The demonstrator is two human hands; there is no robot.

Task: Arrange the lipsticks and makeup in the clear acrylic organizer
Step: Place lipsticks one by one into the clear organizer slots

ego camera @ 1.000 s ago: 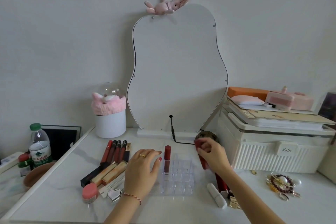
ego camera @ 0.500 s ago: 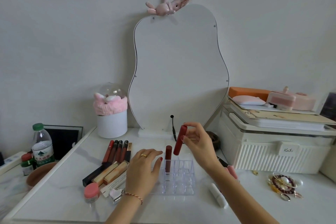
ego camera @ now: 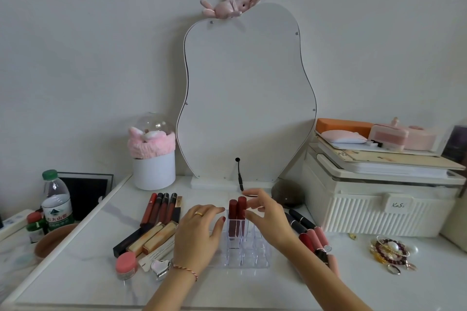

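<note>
Loosely pinching second dark red lipstick (ego camera: 241,211) with right hand (ego camera: 269,219), tube upright in clear acrylic organizer (ego camera: 243,250) beside first lipstick (ego camera: 232,214). Left hand (ego camera: 199,231) flat, steadying organizer. Best to seat fully, then release straight upward.

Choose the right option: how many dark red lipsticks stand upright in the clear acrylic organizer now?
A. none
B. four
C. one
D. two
D: two dark red lipsticks stand side by side in the back-left compartments of the clear acrylic organizer; its other compartments look empty.
</note>
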